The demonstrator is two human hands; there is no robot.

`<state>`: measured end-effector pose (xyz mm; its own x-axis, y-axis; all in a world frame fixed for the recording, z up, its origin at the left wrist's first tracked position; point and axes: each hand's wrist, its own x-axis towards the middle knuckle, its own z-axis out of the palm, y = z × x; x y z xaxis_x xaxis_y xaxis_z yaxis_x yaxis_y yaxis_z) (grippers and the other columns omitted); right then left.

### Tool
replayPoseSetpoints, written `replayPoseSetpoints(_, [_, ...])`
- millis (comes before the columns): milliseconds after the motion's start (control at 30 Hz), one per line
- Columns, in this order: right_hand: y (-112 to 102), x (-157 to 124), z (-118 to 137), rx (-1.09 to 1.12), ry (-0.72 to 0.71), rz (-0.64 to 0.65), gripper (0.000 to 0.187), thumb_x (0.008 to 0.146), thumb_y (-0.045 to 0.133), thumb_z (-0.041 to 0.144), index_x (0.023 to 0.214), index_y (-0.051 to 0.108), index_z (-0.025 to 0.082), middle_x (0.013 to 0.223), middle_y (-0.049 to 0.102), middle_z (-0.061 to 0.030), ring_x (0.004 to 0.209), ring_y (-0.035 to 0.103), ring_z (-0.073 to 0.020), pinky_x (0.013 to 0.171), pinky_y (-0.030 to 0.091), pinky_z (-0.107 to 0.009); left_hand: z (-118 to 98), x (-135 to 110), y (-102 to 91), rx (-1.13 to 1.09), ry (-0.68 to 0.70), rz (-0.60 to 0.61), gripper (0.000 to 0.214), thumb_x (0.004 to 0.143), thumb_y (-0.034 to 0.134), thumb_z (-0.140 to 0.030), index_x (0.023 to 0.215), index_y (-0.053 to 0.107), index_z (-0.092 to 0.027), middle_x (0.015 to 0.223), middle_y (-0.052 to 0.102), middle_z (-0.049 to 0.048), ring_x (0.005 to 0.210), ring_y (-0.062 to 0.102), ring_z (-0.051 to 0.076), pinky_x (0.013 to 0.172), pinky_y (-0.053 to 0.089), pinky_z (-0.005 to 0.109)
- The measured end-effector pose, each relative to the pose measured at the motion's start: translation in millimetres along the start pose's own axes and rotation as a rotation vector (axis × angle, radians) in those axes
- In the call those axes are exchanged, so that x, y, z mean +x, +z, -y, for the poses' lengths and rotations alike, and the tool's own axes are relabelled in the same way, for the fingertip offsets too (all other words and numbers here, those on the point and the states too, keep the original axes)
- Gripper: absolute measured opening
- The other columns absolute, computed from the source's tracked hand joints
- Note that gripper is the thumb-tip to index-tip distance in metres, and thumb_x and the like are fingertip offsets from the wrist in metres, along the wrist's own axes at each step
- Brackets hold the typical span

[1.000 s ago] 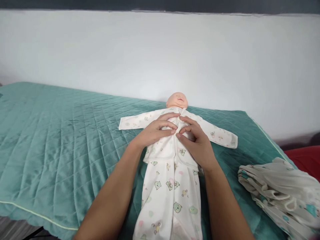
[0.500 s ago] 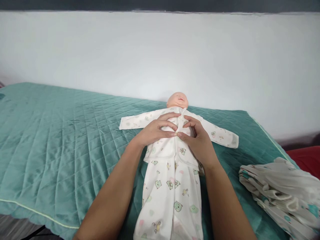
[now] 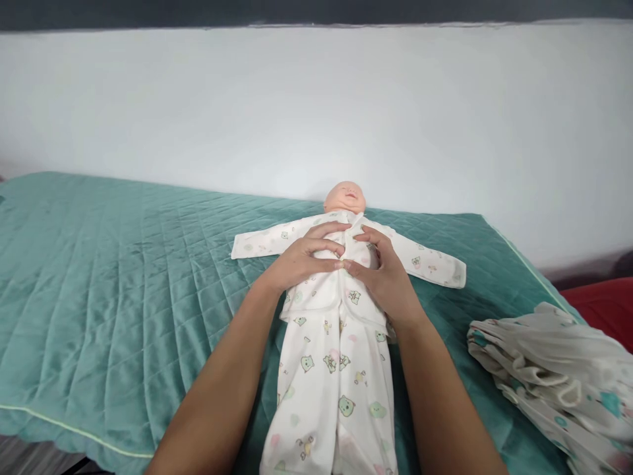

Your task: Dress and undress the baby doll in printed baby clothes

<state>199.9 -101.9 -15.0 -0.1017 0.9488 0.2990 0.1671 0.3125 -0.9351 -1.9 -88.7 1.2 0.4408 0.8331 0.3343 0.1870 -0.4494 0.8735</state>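
A baby doll (image 3: pixel 345 196) lies on its back, head toward the wall, dressed in a white baby shirt (image 3: pixel 316 298) and matching trousers (image 3: pixel 321 389) with small green animal prints. Its sleeves stretch out to both sides. Over the chest, my left hand (image 3: pixel 309 257) pinches the shirt's front edge between thumb and fingers. My right hand (image 3: pixel 383 270) grips the same front opening from the other side, the thumb tips meeting at the middle. Whatever fastening lies under my fingertips is too small to make out.
A green quilted cover (image 3: pixel 123 297) spreads under the doll. At the right lies a crumpled heap of white cloth (image 3: pixel 548 376) with teal prints. Behind it shows something red (image 3: pixel 601 303). A white wall (image 3: pixel 297 112) rises along the far edge.
The whole view has shifted slightly. Both hands stay at the middle of the shirt front, and the right index finger has lifted a little. The doll has not visibly moved on the cover.
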Motion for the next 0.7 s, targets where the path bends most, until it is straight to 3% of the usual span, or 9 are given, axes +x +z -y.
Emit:
replayPoseSetpoints(167, [-2.1, -1.3, 2.6, 0.016, -0.034, 0.035, 0.033, 0.079, 0.075, 0.03, 0.111, 0.065, 0.032, 0.153, 0.048, -0.0009, 0.144, 0.042, -0.0251, 0.12, 0.033, -0.048, -6.0, -0.1, 7.3, 0.109, 0.05, -0.072, 0.007, 0.085, 0.07, -0.026, 0.081, 0.065, -0.022, 0.151, 0.053, 0.0039, 0.146, 0.042, 0.024, 0.122, 0.033, 0.049])
replayPoseSetpoints(400, [-5.2, 0.3, -0.5, 0.198, -0.021, -0.025, 0.022, 0.085, 0.069, 0.028, 0.106, 0.066, 0.029, 0.143, 0.06, -0.0012, 0.139, 0.05, -0.0245, 0.12, 0.035, -0.048, -15.5, -4.0, 22.7, 0.357, 0.169, -0.203, 0.009, 0.084, 0.065, -0.017, 0.079, 0.068, -0.023, 0.141, 0.062, 0.0056, 0.134, 0.054, 0.025, 0.115, 0.042, 0.048])
replayPoseSetpoints(533, [-2.8, -0.4, 4.8, 0.157, -0.008, -0.068, 0.016, 0.088, 0.068, 0.038, 0.1, 0.066, 0.028, 0.14, 0.062, -0.0025, 0.135, 0.053, -0.0249, 0.12, 0.034, -0.048, -21.7, -5.4, 28.3, 0.526, 0.279, -0.145, 0.012, 0.088, 0.064, -0.022, 0.085, 0.074, -0.026, 0.139, 0.064, 0.0024, 0.136, 0.052, 0.026, 0.119, 0.037, 0.051])
replayPoseSetpoints(700, [-0.3, -0.4, 9.6, 0.092, -0.024, -0.031, 0.015, 0.088, 0.07, 0.04, 0.086, 0.065, 0.026, 0.14, 0.061, -0.0015, 0.137, 0.051, -0.0246, 0.122, 0.032, -0.047, -25.6, -5.5, 29.2, 0.61, 0.267, -0.045, 0.019, 0.095, 0.058, -0.026, 0.095, 0.076, -0.029, 0.149, 0.057, 0.0016, 0.143, 0.044, 0.027, 0.122, 0.029, 0.056])
